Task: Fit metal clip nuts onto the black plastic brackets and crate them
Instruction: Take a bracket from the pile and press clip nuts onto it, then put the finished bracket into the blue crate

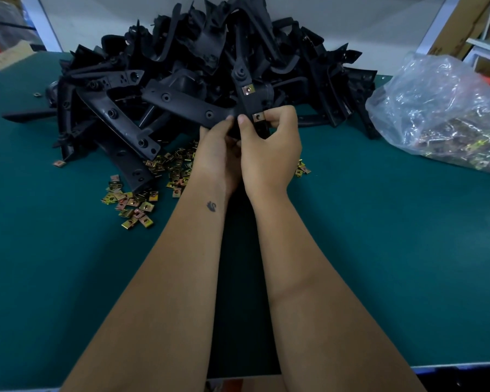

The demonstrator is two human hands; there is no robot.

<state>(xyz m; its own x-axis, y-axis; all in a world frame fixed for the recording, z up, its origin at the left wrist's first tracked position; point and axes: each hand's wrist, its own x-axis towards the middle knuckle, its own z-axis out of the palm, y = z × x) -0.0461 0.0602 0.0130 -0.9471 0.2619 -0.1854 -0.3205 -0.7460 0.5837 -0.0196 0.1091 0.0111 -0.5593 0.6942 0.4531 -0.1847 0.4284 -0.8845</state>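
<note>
Early stage, judging by the layout: one bracket (248, 103) in hand, held above the worktop (379, 236) just in front of the bracket pile (198, 60). Upper clip nut (248, 89) seated; lower clip nut (257, 117) being pressed on. Loose clip nuts (133, 205) and bagged stock (441, 114) remaining. No crate in view.

Left hand (219, 154): fingers gripping bracket from below. Right hand (269, 148): fingers curled, pinching bracket at lower clip nut. Both forearms extended forward, close together.

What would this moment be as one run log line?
stage: fitting clip | hands: left, right both hold bracket | upper clip on | loose clips on table
</note>
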